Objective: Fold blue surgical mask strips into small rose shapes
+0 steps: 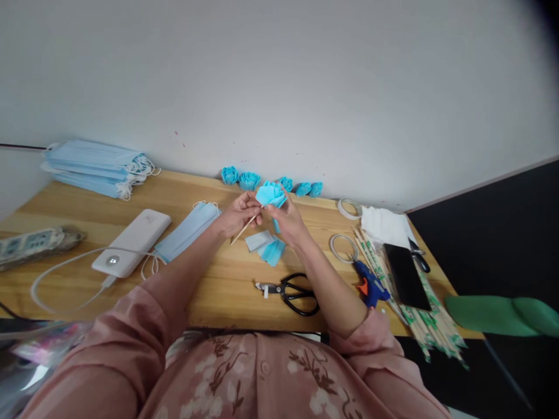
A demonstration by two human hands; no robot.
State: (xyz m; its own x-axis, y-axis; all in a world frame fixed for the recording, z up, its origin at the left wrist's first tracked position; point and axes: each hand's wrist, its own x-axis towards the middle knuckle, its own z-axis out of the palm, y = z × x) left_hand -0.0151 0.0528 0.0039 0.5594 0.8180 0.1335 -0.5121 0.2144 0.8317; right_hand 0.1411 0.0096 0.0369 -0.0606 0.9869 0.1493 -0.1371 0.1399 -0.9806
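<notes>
Over the middle of the table, my two hands hold a blue fabric flower [269,194] on a thin wooden stick [241,231]. My left hand [241,214] has its fingers closed round the top of the stick, just under the petals. Cupped against the flower's right side is my right hand [288,218], its thumb pressed near the base and the other fingers partly hidden behind the petals. Below the hands lie cut blue pieces [272,251] and a pale grey-white piece [258,240]. Black-handled scissors [288,291] rest closer to my body, a white scrap at their blades.
Finished-looking blue flowers [249,180] line the wall. A stack of face masks [94,166], a single mask [188,231] and a white power bank [131,243] lie left. To the right are tape rolls [343,248], a blue glue gun [370,284], a phone [406,276] and wrapped sticks [437,329].
</notes>
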